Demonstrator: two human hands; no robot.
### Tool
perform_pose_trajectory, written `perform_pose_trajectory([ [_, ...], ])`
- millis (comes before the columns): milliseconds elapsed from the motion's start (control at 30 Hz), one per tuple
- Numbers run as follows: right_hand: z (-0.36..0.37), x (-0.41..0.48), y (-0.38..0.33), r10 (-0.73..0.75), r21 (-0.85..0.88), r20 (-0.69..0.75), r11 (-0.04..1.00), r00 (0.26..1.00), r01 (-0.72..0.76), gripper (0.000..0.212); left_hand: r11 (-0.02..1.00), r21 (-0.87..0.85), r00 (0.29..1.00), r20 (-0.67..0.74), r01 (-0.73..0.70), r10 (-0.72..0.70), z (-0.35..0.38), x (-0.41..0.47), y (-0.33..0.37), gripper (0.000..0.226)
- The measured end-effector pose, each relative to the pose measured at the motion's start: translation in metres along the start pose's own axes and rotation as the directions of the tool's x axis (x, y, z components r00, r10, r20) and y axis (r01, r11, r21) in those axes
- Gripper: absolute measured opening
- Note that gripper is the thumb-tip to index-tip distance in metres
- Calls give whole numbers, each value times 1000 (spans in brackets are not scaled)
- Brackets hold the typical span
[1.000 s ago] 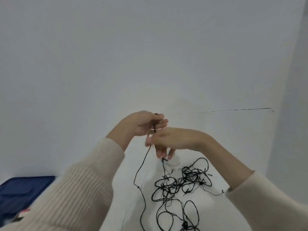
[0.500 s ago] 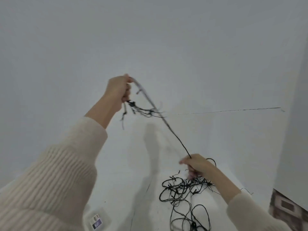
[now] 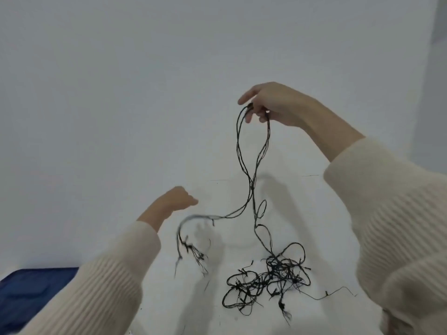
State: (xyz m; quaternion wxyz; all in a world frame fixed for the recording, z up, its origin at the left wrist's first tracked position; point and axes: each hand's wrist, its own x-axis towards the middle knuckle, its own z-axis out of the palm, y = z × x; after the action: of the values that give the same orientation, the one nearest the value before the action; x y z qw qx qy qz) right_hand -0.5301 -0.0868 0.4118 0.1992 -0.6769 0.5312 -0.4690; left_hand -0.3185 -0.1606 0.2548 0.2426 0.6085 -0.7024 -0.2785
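The right hand (image 3: 278, 105) is holding its grip high and far, fingers pinching together on several loops of black cord (image 3: 251, 189). The strands are hanging straight below that grip and running down into a tangle (image 3: 268, 279) that is lying on the white surface (image 3: 169, 305), near and right. The left hand (image 3: 175, 199) is hovering lower, loosely curled and gripping nothing, with a blurred frayed end (image 3: 191, 247) dangling just beneath it.
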Motion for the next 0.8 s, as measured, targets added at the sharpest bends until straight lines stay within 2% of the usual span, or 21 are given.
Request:
perform_pose_trajectory([
  [33, 2, 1, -8, -24, -92, 28, 995, 999, 26, 38, 990, -109, 995, -29, -95, 92, -1, -4, 16, 26],
  [67, 5, 0, -13, -45, -174, 60, 983, 997, 55, 37, 936, -296, 981, -54, -193, 185, -5, -12, 35, 40],
  [100, 8, 0, -17, -68, -237, 86, 968, 994, 87, 36, 826, -491, 958, -74, -277, 277, -11, -19, 55, 44],
  [133, 11, -1, -20, -94, -274, 98, 955, 991, 118, 35, 724, -605, 930, -84, -333, 357, -18, -26, 75, 41],
  [167, 13, -2, -21, -122, -282, 87, 949, 989, 142, 34, 677, -633, 901, -80, -376, 426, -25, -33, 91, 38],
  [233, 13, -1, -19, -182, -274, -9, 946, 983, 173, 32, 679, -563, 850, -82, -471, 521, -33, -39, 111, 28],
  [300, 7, 0, -12, -190, -381, -81, 913, 978, 146, 27, 691, -491, 830, -132, -530, 542, -36, -39, 114, 16],
  [367, 2, -1, 0, -148, -550, -102, 832, 984, 68, 20, 693, -478, 832, -176, -540, 527, -37, -36, 112, 15],
  [433, 1, -1, 8, -206, -593, -253, 805, 945, 17, 17, 679, -521, 840, -155, -517, 521, -36, -34, 112, 15],
  [500, 3, -1, 8, -262, -516, -434, 857, 862, 1, 20, 655, -578, 843, -114, -487, 526, -34, -35, 115, 14],
  [533, 4, 0, 4, -215, -408, -453, 913, 865, 13, 21, 660, -584, 844, -87, -473, 529, -31, -36, 117, 12],
  [600, 7, 1, -6, -42, -87, -359, 996, 932, 11, 21, 723, -539, 863, -16, -433, 505, -22, -37, 120, 16],
  [667, 7, 0, -19, 62, 208, -287, 978, 956, -1, 20, 785, -489, 881, 66, -381, 469, -8, -38, 118, 19],
  [733, 5, 0, -31, 93, 447, -267, 894, 959, 38, 19, 836, -424, 870, 185, -349, 457, 8, -37, 107, 13],
  [800, -1, 2, -36, 96, 528, -267, 847, 959, 62, 18, 895, -271, 839, 330, -355, 433, 23, -35, 89, 13],
])
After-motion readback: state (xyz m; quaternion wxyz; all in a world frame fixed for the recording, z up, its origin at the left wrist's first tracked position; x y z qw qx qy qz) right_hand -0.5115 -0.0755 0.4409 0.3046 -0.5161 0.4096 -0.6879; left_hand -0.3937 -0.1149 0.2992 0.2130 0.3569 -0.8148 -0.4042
